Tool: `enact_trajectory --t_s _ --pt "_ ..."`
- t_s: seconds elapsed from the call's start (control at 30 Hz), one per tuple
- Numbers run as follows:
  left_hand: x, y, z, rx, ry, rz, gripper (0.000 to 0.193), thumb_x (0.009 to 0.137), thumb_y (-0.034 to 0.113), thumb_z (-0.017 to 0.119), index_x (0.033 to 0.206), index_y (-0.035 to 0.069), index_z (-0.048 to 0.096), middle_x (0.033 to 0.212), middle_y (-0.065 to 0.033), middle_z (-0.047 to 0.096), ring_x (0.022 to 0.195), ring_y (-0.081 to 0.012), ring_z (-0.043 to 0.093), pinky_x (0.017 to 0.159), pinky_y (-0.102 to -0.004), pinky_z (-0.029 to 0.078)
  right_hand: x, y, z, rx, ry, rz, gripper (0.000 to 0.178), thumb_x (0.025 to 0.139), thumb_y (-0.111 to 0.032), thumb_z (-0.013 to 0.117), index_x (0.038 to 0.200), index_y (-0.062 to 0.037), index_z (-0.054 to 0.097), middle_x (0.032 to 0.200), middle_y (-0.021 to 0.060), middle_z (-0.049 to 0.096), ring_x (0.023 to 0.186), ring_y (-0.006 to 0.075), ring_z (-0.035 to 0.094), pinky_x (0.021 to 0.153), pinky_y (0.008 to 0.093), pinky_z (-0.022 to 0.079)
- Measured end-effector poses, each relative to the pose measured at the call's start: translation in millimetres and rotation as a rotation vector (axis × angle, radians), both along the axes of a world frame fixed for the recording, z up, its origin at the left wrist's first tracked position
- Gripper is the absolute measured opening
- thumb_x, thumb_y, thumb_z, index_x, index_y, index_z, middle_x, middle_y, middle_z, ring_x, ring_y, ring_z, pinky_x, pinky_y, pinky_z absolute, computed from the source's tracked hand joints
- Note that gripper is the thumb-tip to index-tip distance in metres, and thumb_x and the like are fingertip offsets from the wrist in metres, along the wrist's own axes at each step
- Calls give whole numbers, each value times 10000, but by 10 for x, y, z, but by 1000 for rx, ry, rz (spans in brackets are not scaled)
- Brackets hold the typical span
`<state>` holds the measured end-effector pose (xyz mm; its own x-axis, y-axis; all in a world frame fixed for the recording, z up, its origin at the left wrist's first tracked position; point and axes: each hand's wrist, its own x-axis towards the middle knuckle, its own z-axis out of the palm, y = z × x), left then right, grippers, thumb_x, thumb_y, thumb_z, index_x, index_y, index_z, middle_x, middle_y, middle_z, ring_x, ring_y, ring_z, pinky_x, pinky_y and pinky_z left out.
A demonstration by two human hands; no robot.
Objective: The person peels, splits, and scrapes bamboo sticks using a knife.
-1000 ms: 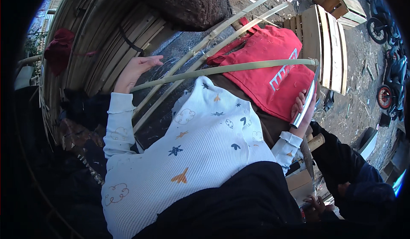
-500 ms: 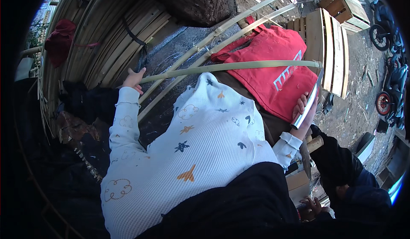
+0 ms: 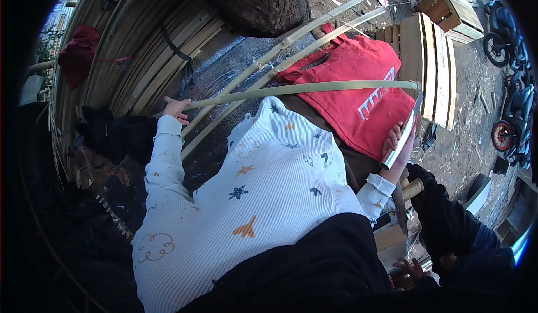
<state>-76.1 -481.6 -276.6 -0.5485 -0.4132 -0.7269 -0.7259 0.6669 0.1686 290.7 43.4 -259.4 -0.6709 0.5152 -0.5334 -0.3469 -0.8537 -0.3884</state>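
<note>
A long green bamboo strip (image 3: 314,89) stretches sideways in front of me, over a red cloth (image 3: 358,69) with white lettering. My left hand (image 3: 176,110) grips its left end, fingers pointing along the strip. On the right, my right hand (image 3: 399,145) is closed around a long knife (image 3: 404,134) with a bright silvery surface. The knife slants up, its upper part touching or very close to the strip's right end. How much of the knife is handle I cannot tell.
Two pale bamboo poles (image 3: 263,78) run diagonally beneath the strip. Bundled bamboo slats (image 3: 151,55) stand at left, below a dark trunk-like mass (image 3: 252,5). Wooden crates (image 3: 437,69) and motorbikes (image 3: 513,117) are on the right. Another person's hand (image 3: 412,269) shows at lower right.
My left hand has shifted slightly left and down, its raised finger now lowered along the strip. The right hand and knife have barely moved. The other person at lower right has shifted a little.
</note>
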Motion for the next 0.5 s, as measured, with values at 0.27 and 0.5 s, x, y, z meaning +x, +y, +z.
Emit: enact_trajectory --t_s 0.27,0.5 --pt "-38 -147 -145 345 228 338 661 803 118 649 1227 94 143 994 -251 560 761 -363 685 646 -398 610 11 27 -22 -23 26 11 466 1004 -493 362 1051 -42 469 691 22 420 446 102 373 329 204 327" --pt "262 63 76 574 647 668 610 793 -66 538 1176 122 102 1137 -256 408 955 -458 620 813 -545 577 77 77 -123 0 229 108 461 1010 -453 381 1079 -5 464 752 50 422 525 122 401 391 211 364"
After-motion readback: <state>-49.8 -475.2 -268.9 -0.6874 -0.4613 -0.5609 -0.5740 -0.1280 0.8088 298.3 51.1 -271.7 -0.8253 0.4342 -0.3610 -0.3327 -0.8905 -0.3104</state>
